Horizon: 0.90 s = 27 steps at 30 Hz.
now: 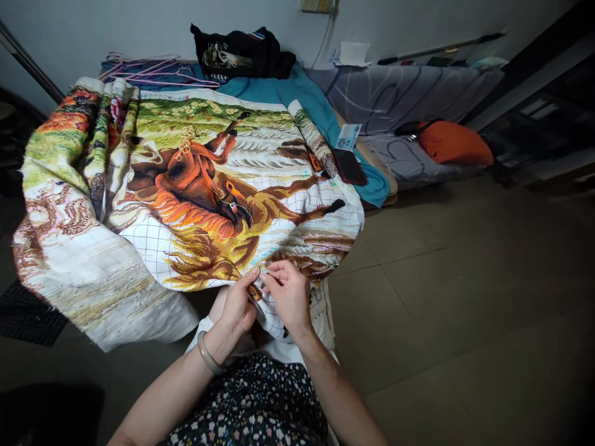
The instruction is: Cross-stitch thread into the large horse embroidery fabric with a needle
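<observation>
Spread before the person, the cloth (274,226) looks soft, floppy and bulky, best held at its near edge, where the left hand (239,306) pinches it and the right hand (289,300) brings its fingertips together, on what I cannot tell.

We've got stitched cloth (300,201) ahead of our left hand (239,303) and right hand (289,296): orange, brown and gold figure work, dark grid lines on bare white. Beyond the hands we see a teal sheet (323,113); off right of them, a grey cover (395,99) with curved lines and an orange bag (453,142). Below the hands, our garment (263,399): black, small white-and-pink floral.
</observation>
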Each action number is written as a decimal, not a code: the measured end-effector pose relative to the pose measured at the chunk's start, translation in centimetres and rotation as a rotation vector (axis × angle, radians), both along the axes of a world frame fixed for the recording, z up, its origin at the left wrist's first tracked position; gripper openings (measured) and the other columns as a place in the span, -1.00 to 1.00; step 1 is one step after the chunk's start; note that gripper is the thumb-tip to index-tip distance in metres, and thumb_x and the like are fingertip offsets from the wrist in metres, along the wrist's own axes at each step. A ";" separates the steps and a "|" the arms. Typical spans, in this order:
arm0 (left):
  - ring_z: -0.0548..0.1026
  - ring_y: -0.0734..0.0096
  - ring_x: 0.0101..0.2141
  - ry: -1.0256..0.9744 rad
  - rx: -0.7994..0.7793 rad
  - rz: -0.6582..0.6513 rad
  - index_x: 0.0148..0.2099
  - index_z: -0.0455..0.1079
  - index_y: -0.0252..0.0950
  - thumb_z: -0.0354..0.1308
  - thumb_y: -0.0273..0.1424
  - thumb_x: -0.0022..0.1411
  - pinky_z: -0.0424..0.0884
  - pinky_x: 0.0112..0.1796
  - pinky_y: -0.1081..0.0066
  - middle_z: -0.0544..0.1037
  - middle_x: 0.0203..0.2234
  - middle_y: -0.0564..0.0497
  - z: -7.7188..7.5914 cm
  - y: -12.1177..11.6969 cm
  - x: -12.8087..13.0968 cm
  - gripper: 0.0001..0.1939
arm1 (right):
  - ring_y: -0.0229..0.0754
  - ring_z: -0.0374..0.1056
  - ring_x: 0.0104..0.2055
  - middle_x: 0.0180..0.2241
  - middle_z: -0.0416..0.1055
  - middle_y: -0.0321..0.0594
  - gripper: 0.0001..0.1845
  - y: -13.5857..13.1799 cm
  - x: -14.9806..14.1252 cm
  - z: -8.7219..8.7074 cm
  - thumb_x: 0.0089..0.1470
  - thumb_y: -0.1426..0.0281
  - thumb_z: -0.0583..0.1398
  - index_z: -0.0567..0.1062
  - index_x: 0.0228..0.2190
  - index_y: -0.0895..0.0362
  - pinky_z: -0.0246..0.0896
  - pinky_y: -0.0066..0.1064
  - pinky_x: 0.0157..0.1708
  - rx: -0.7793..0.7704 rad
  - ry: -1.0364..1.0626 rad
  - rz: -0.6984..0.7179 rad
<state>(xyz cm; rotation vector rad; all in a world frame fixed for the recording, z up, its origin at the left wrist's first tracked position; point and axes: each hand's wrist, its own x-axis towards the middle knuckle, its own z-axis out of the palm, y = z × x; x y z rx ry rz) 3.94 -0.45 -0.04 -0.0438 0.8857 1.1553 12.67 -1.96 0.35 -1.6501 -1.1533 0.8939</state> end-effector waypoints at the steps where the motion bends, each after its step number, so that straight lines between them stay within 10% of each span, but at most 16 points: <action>1: 0.51 0.43 -0.43 -0.004 0.006 -0.003 -0.38 0.49 -0.39 0.34 -0.54 -0.13 0.40 -0.24 0.44 0.57 -0.51 0.01 -0.1 0.0 -0.1 -0.83 | -0.24 0.37 -0.57 -0.56 0.46 -0.28 -0.89 0.1 0.0 0.3 -0.01 0.42 0.18 0.43 -0.34 0.15 0.24 -0.46 -0.50 0.010 -0.027 0.020; 8: 0.53 0.40 -0.40 0.039 0.035 -0.022 -0.34 0.50 -0.40 0.36 -0.50 -0.12 0.39 -0.22 0.42 0.60 -0.43 -0.04 -0.5 -0.2 -0.3 -0.79 | -0.29 0.35 -0.53 -0.56 0.40 -0.31 -0.85 0.9 0.4 1.5 0.12 0.43 0.06 0.40 -0.44 0.11 0.18 -0.50 -0.47 0.074 -0.272 0.218; 14: 0.55 0.21 -0.21 0.015 0.045 -0.058 -0.21 0.49 -0.37 0.37 -0.48 -0.11 0.39 -0.10 0.29 0.62 -0.30 -0.11 -0.7 -0.2 -0.3 -0.67 | -0.39 0.17 -0.70 -0.49 0.37 -0.40 -0.84 0.8 6.7 6.5 0.17 0.23 0.09 0.28 -0.35 0.05 0.19 -0.49 -0.63 0.404 0.440 -0.099; 18: 0.56 0.21 -0.23 0.017 0.041 -0.065 -0.22 0.49 -0.34 0.38 -0.48 -0.12 0.40 -0.10 0.26 0.62 -0.31 -0.10 -0.8 -0.2 -0.5 -0.67 | -0.47 -0.03 -0.70 -0.65 0.12 -0.54 -0.74 0.3 10.3 10.2 0.05 0.29 0.26 0.29 -0.53 0.07 0.34 -0.29 -0.15 0.772 0.594 -0.133; 21: 0.56 0.22 -0.24 0.030 0.061 -0.061 -0.21 0.49 -0.33 0.38 -0.47 -0.12 0.40 -0.10 0.25 0.62 -0.29 -0.10 -1.0 -0.2 -0.5 -0.66 | -0.41 -0.01 -0.68 -0.69 0.11 -0.52 -0.85 -0.1 9.1 8.7 0.09 0.32 0.21 0.35 -0.46 0.06 0.34 -0.27 -0.22 0.754 0.407 -0.139; 27: 0.55 0.20 -0.21 0.030 0.054 -0.071 -0.24 0.49 -0.31 0.37 -0.47 -0.11 0.40 -0.11 0.27 0.62 -0.34 -0.07 -0.5 -0.2 -0.4 -0.70 | -0.35 0.16 -0.63 -0.65 0.23 -0.41 -0.86 -1.1 3.5 1.4 0.14 0.34 0.10 0.43 -0.35 0.12 0.10 -0.54 -0.62 0.051 0.025 0.239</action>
